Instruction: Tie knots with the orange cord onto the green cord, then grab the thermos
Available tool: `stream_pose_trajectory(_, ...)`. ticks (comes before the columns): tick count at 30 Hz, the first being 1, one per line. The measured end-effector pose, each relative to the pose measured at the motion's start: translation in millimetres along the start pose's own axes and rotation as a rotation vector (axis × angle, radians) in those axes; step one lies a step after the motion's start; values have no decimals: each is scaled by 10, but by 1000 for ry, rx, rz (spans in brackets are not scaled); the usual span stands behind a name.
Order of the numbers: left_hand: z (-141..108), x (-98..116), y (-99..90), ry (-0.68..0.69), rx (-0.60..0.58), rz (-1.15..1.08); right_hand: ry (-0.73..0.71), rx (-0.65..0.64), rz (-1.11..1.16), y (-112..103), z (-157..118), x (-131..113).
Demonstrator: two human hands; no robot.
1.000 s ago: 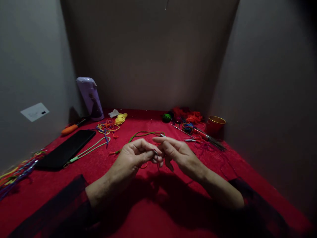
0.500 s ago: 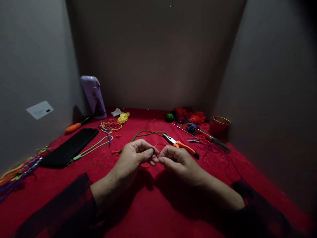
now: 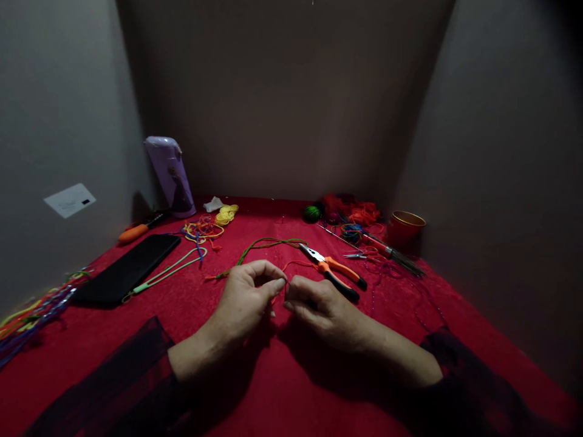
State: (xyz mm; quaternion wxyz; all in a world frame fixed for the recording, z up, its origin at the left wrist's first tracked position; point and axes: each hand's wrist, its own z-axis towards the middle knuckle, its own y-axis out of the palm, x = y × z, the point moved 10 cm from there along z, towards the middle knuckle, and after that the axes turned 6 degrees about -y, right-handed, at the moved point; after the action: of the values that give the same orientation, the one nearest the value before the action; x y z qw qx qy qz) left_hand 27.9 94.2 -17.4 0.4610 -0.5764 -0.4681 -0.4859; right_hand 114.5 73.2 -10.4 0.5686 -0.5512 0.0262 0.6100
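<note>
Head view, left fingers [image 3: 276, 285], right fingers [image 3: 298, 287] pinching red cord [image 3: 298, 262], pliers [image 3: 323, 264] near, walls [image 3: 501, 200] distant

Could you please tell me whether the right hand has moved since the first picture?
Yes; judged against the pliers, the right hand shifted toward the wearer.

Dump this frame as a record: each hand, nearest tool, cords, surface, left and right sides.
left hand: thumb and finger in a pinch grip on a thin strand
right hand: fingertips close to the strand; grip unclear
nearest tool: orange-handled pliers, handles apart
cords: green cord beyond the hands; yellow bundle farther left
surface: red cloth
left side: black phone, purple bottle
right side: gold-rimmed red cup
</note>
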Motion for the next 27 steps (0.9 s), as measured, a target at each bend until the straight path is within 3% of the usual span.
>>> stream_pose_trajectory(8,-57,173,-10,165,62,112,-26,5,-34,10,-16,11)
stream_pose_trajectory(15,-9,11,29,47,4,75,-19,25,-158,1,-12,14)
stream_pose_trajectory(17,11,-14,37,35,-4,68,-9,87,-232,-70,-14,5)
stream_pose_trajectory(22,20,-42,-20,17,51,60,-85,404,-414,-383,-89,-185)
stream_pose_trajectory(27,-5,-23,-34,17,78,45,-196,368,-452,-292,-95,-351)
